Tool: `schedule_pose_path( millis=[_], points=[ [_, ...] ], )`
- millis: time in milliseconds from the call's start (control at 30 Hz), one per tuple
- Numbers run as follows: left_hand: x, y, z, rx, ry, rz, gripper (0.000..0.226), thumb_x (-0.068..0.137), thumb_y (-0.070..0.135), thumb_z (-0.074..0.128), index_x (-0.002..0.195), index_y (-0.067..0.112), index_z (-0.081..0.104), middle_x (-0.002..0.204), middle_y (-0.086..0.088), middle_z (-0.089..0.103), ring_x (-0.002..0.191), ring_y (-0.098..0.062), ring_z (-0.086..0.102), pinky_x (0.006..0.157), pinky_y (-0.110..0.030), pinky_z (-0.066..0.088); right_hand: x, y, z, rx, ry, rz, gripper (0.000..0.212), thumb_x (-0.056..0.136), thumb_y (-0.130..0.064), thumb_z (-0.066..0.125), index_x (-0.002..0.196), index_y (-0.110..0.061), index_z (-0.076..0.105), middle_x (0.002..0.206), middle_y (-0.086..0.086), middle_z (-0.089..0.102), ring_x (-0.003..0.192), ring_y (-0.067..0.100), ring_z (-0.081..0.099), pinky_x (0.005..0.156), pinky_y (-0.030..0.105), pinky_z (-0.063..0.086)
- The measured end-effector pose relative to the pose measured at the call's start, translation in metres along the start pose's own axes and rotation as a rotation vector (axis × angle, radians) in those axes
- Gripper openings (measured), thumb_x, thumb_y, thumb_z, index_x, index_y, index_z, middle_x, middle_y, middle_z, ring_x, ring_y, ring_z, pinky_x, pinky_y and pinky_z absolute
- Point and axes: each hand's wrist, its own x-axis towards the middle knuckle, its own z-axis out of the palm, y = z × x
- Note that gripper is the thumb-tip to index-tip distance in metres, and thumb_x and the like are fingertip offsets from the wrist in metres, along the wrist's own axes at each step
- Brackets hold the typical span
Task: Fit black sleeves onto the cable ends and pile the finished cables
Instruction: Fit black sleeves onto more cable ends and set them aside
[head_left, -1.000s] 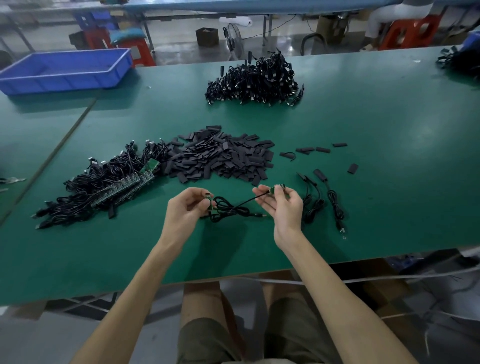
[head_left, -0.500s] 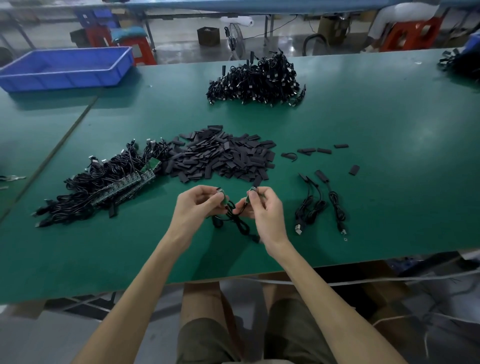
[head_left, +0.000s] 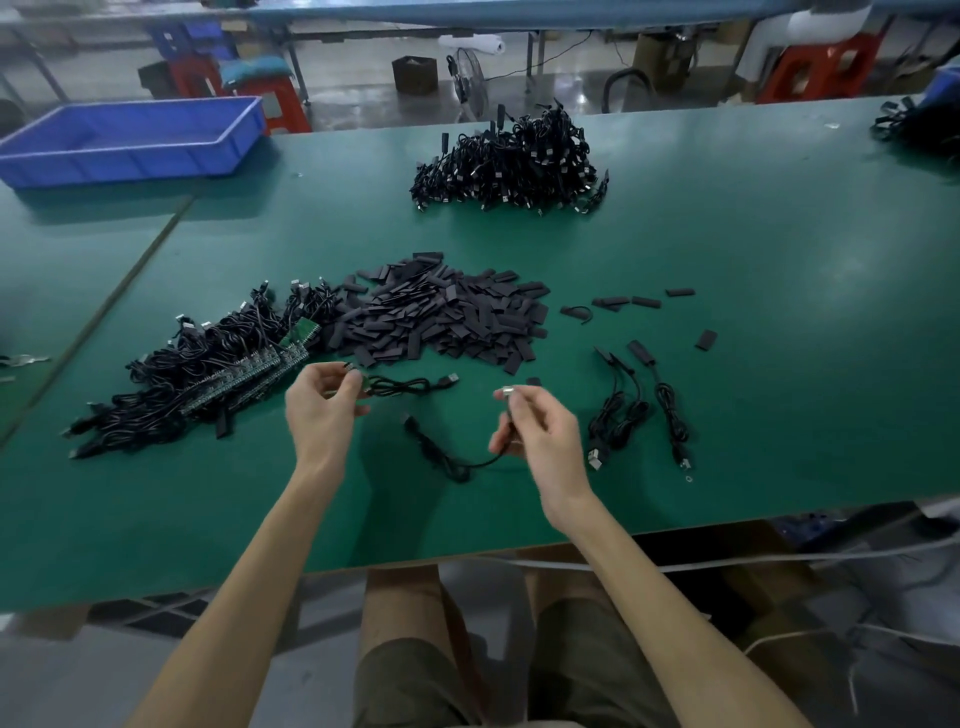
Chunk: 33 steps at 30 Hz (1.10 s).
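Observation:
My left hand (head_left: 324, 413) pinches the small green board end of one black cable (head_left: 410, 385), whose plug points right over the table. My right hand (head_left: 537, 434) pinches the metal plug end of a second black cable (head_left: 441, 454), which droops in a loop onto the green table (head_left: 753, 364). A heap of flat black sleeves (head_left: 441, 317) lies just beyond my hands. Left of it is a pile of unsleeved cables with green boards (head_left: 208, 374). A large pile of cables (head_left: 511, 166) sits at the far middle. Three sleeved cables (head_left: 639, 410) lie to the right of my right hand.
A blue plastic bin (head_left: 130, 140) stands at the far left. Loose sleeves (head_left: 644, 301) are scattered right of the heap. Another dark cable bundle (head_left: 919, 124) sits at the far right edge. Red stools and a fan stand beyond the table. My knees are under the near edge.
My hands, close together half a second ago, have moved apart. Each now holds its own cable: the left one stretched to the right, the right one hanging down to the table.

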Motion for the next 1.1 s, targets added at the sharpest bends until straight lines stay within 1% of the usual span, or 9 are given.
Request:
schedule_pose_path(
  millis=[167, 233, 300, 367, 500, 700, 867, 967, 1100],
  points=[
    [0.009, -0.01, -0.014, 0.387, 0.015, -0.015, 0.019, 0.1, 0.011, 0.06, 0.117, 0.008, 0.052, 0.113, -0.011, 0.061, 0.103, -0.029, 0.062, 0.077, -0.028, 0.053, 0.017, 0.007, -0.018, 0.052, 0.188, 0.063, 0.026, 0.111, -0.017, 0.048, 0.118, -0.02, 0.073, 0.066, -0.006, 0.059, 0.065, 0.011, 0.059, 0.069, 0.027, 0.055],
    [0.002, -0.013, -0.009, 0.631, 0.028, 0.007, 0.038, 0.098, 0.006, 0.058, 0.132, 0.0, 0.043, 0.129, -0.02, 0.049, 0.117, -0.036, 0.05, 0.092, -0.037, 0.049, 0.021, 0.012, -0.017, 0.102, 0.225, 0.104, 0.026, 0.111, -0.015, 0.047, 0.119, -0.019, 0.071, 0.066, -0.006, 0.058, 0.063, 0.008, 0.058, 0.072, 0.028, 0.057],
    [-0.012, -0.013, 0.0, 0.861, 0.089, 0.171, 0.057, 0.092, -0.004, 0.056, 0.144, -0.005, 0.033, 0.14, -0.025, 0.033, 0.129, -0.04, 0.035, 0.107, -0.049, 0.031, 0.023, 0.019, -0.017, 0.105, 0.258, 0.127, 0.023, 0.11, -0.013, 0.047, 0.119, -0.014, 0.068, 0.067, -0.006, 0.057, 0.062, 0.006, 0.06, 0.077, 0.032, 0.059],
    [-0.023, -0.01, 0.013, 0.887, 0.065, 0.37, 0.057, 0.089, -0.01, 0.056, 0.144, -0.002, 0.041, 0.141, -0.021, 0.035, 0.13, -0.037, 0.036, 0.106, -0.046, 0.028, 0.023, 0.024, -0.018, 0.069, 0.275, 0.119, 0.021, 0.11, -0.016, 0.049, 0.119, -0.009, 0.067, 0.066, -0.007, 0.059, 0.063, 0.007, 0.063, 0.081, 0.034, 0.059],
    [-0.037, 0.005, 0.058, 0.727, -0.366, 0.624, 0.04, 0.099, -0.006, 0.051, 0.136, 0.007, 0.058, 0.138, -0.007, 0.052, 0.119, -0.023, 0.058, 0.105, -0.033, 0.045, 0.023, 0.027, -0.021, 0.134, 0.31, 0.098, 0.016, 0.107, -0.018, 0.057, 0.119, -0.01, 0.063, 0.078, 0.0, 0.066, 0.066, 0.01, 0.067, 0.074, 0.027, 0.059],
    [-0.04, 0.018, 0.122, 0.905, -0.857, 0.777, 0.086, 0.079, -0.026, 0.039, 0.155, 0.015, 0.04, 0.164, 0.002, 0.032, 0.152, -0.016, 0.025, 0.122, -0.034, 0.027, 0.019, 0.03, -0.024, -0.058, 0.316, -0.016, 0.007, 0.106, -0.022, 0.059, 0.106, -0.015, 0.061, 0.085, 0.005, 0.066, 0.065, 0.007, 0.063, 0.066, 0.026, 0.055],
    [-0.028, 0.008, 0.125, 1.02, -0.805, 0.899, 0.042, 0.095, -0.004, 0.053, 0.132, 0.012, 0.065, 0.14, -0.002, 0.058, 0.127, -0.023, 0.049, 0.102, -0.037, 0.041, 0.02, 0.028, -0.025, -0.086, 0.36, -0.051, 0.006, 0.105, -0.018, 0.061, 0.101, -0.013, 0.063, 0.084, 0.006, 0.068, 0.065, 0.007, 0.063, 0.061, 0.023, 0.054],
    [-0.027, 0.0, 0.116, 1.003, -0.696, 0.93, 0.024, 0.104, 0.02, 0.055, 0.123, 0.017, 0.069, 0.119, 0.001, 0.062, 0.113, -0.022, 0.051, 0.092, -0.033, 0.038, 0.025, 0.024, -0.032, -0.158, 0.386, -0.084, 0.007, 0.104, -0.017, 0.063, 0.098, -0.014, 0.065, 0.085, 0.007, 0.069, 0.066, 0.006, 0.064, 0.061, 0.022, 0.054],
    [-0.031, -0.006, 0.109, 0.988, -0.637, 0.927, 0.013, 0.101, 0.025, 0.06, 0.106, 0.016, 0.067, 0.109, 0.002, 0.06, 0.107, -0.021, 0.052, 0.087, -0.03, 0.035, 0.029, 0.024, -0.039, -0.238, 0.379, -0.109, 0.007, 0.103, -0.018, 0.063, 0.098, -0.015, 0.066, 0.083, 0.003, 0.069, 0.066, 0.005, 0.063, 0.062, 0.023, 0.055]
  ],
)
